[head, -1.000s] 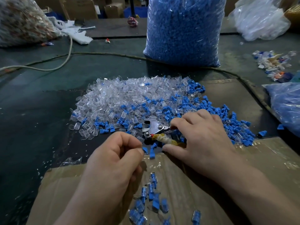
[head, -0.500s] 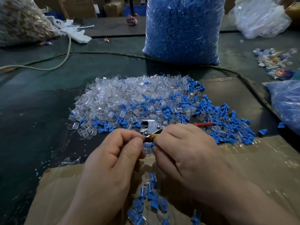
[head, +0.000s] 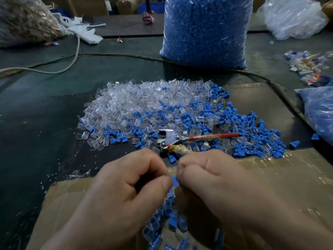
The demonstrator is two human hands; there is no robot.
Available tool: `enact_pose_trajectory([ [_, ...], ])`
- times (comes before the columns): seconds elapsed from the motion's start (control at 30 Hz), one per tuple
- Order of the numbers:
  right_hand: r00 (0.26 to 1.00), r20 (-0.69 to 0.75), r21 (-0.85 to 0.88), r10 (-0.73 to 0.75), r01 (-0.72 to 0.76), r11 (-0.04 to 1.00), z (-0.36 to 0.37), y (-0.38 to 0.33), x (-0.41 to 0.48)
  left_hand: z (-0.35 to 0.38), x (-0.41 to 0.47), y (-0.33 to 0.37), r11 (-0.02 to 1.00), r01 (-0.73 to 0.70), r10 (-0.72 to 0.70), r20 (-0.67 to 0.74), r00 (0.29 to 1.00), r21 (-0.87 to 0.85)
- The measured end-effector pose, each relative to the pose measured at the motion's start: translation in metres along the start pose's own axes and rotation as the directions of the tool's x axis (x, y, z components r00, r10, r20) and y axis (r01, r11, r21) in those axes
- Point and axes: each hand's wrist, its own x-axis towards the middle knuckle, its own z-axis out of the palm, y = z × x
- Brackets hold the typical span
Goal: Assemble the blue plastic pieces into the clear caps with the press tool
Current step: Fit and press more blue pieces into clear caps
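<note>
The metal press tool with a red handle lies flat on the dark green tabletop. It sits at the near edge of a heap of small clear plastic caps that spreads beyond it and to its left. Loose blue plastic plugs are mixed among the caps and lie thickest to the right of the tool, around its red handle. The tool's second handle, wrapped in pale cord, runs toward the camera and ends behind the knuckles of the right hand. Whether the two touch cannot be told.

Just nearer than the tool, the left hand and the right hand meet over a taped brown cardboard sheet. The fingers of both hands are clenched and pinch one small blue plastic piece, which shows in the gap between them. Whether a clear cap sits on it is hidden.

Nearer still, below the hands, capped blue pieces lie in a cluster on the cardboard. Well beyond the tool stands a tall clear bag filled with blue pieces. A dark cable curves across the tabletop between that bag and the caps.
</note>
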Motion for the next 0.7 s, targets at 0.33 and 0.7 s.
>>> enact_pose_trajectory([
  [0.33, 0.960, -0.142, -0.670, -0.240, 0.085, 0.737, 0.010, 0.023, 0.015, -0.009, 0.002, -0.011, 0.897, 0.135, -0.201, 0.115, 0.973, 0.421],
  [0.7, 0.962, -0.098, -0.751, -0.253, 0.095, 0.654, 0.018, 0.020, 0.032, 0.007, 0.014, -0.031, 0.778, 0.254, -0.218, -0.131, 0.967, 0.574],
])
